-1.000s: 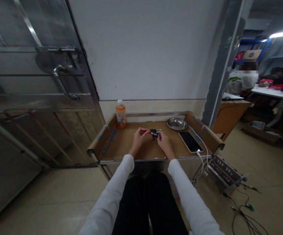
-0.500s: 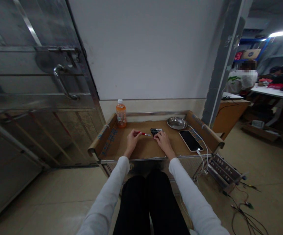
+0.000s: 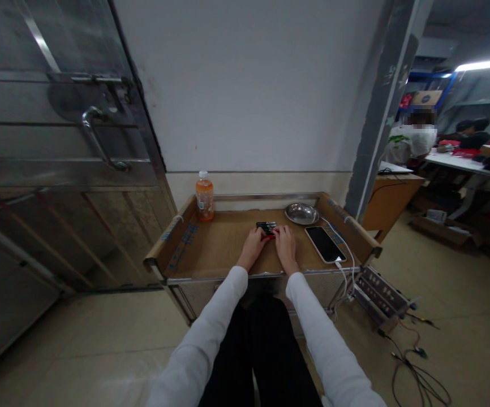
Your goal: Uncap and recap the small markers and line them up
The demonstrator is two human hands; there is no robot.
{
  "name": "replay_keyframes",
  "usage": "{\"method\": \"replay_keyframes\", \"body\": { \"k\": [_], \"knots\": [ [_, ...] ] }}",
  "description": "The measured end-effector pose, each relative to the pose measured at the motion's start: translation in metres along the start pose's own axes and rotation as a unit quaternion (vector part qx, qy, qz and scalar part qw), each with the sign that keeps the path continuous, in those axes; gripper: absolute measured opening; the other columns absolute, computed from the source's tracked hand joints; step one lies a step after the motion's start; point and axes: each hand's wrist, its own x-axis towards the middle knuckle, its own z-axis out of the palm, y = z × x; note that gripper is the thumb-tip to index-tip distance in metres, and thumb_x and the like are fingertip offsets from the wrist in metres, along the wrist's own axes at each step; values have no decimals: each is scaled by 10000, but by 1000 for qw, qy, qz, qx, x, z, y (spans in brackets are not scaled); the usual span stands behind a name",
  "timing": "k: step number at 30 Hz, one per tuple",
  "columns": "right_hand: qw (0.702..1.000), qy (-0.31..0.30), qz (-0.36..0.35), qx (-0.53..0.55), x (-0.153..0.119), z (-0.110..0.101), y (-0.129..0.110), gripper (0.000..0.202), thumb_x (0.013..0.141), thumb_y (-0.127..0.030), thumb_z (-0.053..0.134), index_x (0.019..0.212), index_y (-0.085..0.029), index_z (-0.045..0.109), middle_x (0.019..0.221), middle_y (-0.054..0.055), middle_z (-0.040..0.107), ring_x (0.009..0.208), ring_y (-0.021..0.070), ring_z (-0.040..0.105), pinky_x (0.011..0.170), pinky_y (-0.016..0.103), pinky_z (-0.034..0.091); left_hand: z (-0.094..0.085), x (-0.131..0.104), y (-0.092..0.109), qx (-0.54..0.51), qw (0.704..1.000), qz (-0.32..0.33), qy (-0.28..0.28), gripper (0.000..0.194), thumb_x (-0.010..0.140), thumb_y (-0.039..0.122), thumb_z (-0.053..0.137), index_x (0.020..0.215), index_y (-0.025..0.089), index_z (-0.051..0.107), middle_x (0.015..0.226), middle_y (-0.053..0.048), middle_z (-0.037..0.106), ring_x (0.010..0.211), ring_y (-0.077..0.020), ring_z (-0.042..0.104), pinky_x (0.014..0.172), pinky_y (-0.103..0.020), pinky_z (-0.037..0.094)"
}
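My left hand (image 3: 252, 247) is closed, its fingertips pinching a slim red pen (image 3: 271, 236) that is mostly hidden by the fingers. Facing it, my right hand (image 3: 286, 243) is also closed, with its fingertips at the other end of the same pen. Just beyond the fingertips, several black pens (image 3: 265, 225) lie side by side on the cardboard-lined tray top (image 3: 223, 249). The red pen lies along the near side of this row; whether it touches the black pens is hard to see.
A bottle of orange drink (image 3: 205, 198) stands at the back left. On the right are a shiny metal dish (image 3: 302, 213) and a phone (image 3: 325, 245) with a white cable (image 3: 347, 240). Raised cardboard sides (image 3: 172, 240) edge the cart. Beyond the doorway, people sit near a worktable (image 3: 465, 162).
My left hand has moved right, bringing the red pen up against my right hand beside the black pens. The view has shifted slightly.
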Motion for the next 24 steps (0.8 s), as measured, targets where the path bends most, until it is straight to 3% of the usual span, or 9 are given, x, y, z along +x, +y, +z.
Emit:
{"method": "replay_keyframes", "body": {
  "k": [10,14,17,24],
  "knots": [
    [999,-41,-6,-26,-1,4,3,215,925,-244,431,994,-185,626,983,99,582,921,215,529,812,323,400,-3,3,1,64,998,-8,21,63,863,157,515,901,173,564,974,-81,559,917,-194,561,843,-331,453],
    [997,-66,-23,-28,0,3,2,187,903,-227,476,977,-194,644,990,99,588,949,221,528,836,330,395,-1,-1,0,55,997,41,43,163,850,88,467,949,159,574,1008,-103,558,989,-206,544,910,-359,440],
    [996,-80,-37,-24,0,4,3,177,890,-204,491,972,-188,648,992,104,601,976,229,524,858,337,389,0,-2,-1,33,997,74,18,118,837,109,503,898,169,583,979,-89,561,966,-202,553,896,-357,456],
    [995,-80,-28,-49,-3,6,2,201,892,-186,442,959,-172,631,997,125,606,972,238,524,876,359,381,0,-4,-2,56,998,35,9,60,853,148,507,846,173,561,935,-81,560,922,-202,563,864,-360,462]
  ]
}}
